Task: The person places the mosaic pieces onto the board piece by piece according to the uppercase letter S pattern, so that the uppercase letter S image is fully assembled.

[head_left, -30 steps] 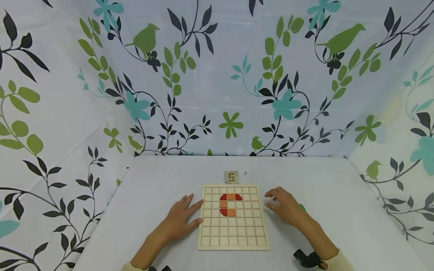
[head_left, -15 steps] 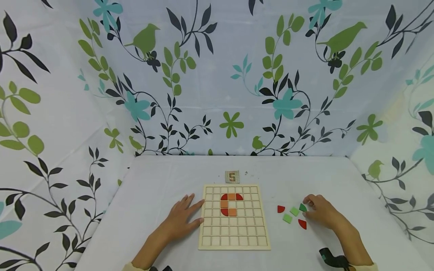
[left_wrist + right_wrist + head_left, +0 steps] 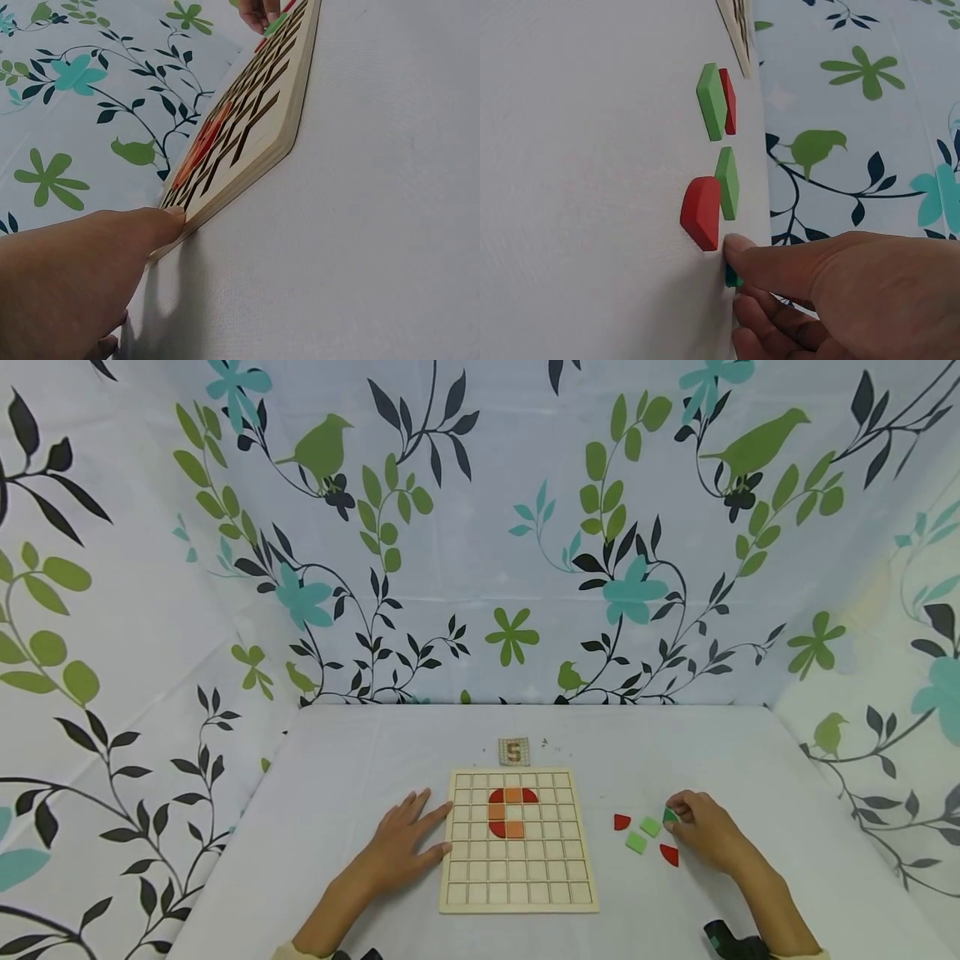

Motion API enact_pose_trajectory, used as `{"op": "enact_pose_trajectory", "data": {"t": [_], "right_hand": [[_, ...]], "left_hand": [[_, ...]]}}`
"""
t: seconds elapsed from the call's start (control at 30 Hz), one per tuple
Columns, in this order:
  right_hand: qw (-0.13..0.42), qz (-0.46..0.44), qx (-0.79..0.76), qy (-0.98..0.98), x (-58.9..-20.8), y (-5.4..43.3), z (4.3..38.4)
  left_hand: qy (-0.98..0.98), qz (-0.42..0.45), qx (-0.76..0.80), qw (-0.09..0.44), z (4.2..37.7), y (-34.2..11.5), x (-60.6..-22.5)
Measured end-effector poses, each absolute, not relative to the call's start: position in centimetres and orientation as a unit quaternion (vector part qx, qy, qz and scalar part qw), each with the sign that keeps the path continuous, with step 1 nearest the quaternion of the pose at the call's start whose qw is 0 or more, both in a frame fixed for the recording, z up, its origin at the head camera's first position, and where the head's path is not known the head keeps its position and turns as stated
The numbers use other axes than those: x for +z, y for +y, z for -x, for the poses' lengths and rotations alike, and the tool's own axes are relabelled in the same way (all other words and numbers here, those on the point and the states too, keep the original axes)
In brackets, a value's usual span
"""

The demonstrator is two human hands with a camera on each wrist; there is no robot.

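We locate the dark green piece well to the right of the grid board, pinched between thumb and fingers of the nearer right hand, while the left hand's outstretched fingers touch the grid board's left edge.

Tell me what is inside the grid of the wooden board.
The wooden board holds three red rounded pieces and three orange square pieces in its cells; whatever lies beneath them is covered.
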State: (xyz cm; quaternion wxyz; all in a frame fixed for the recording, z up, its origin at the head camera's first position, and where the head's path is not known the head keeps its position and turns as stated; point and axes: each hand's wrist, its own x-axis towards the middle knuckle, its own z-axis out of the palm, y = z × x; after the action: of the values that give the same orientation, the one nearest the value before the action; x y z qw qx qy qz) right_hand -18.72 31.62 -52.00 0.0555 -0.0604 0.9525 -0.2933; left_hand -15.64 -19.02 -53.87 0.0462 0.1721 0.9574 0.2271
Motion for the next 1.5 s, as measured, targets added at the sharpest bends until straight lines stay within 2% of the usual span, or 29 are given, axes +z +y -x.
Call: {"op": "enact_pose_trajectory", "data": {"t": [0.47,1.03,1.33,1.5], "right_hand": [[0.013,0.053,-0.250,0.967,-52.0,30.6,19.4],[0.035,0.081,-0.296,0.951,-51.8,28.4,21.1],[0.044,0.085,-0.322,0.942,-50.4,23.9,19.9],[0.051,0.120,-0.344,0.930,-50.3,20.5,19.4]], "left_hand": [[0.954,-0.181,0.233,0.044,15.6,-19.1,-53.9],[0.956,-0.170,0.235,0.055,15.5,-19.0,-53.6],[0.955,-0.172,0.235,0.057,15.8,-18.9,-54.0],[0.957,-0.171,0.230,0.051,15.8,-18.9,-54.1]]}}
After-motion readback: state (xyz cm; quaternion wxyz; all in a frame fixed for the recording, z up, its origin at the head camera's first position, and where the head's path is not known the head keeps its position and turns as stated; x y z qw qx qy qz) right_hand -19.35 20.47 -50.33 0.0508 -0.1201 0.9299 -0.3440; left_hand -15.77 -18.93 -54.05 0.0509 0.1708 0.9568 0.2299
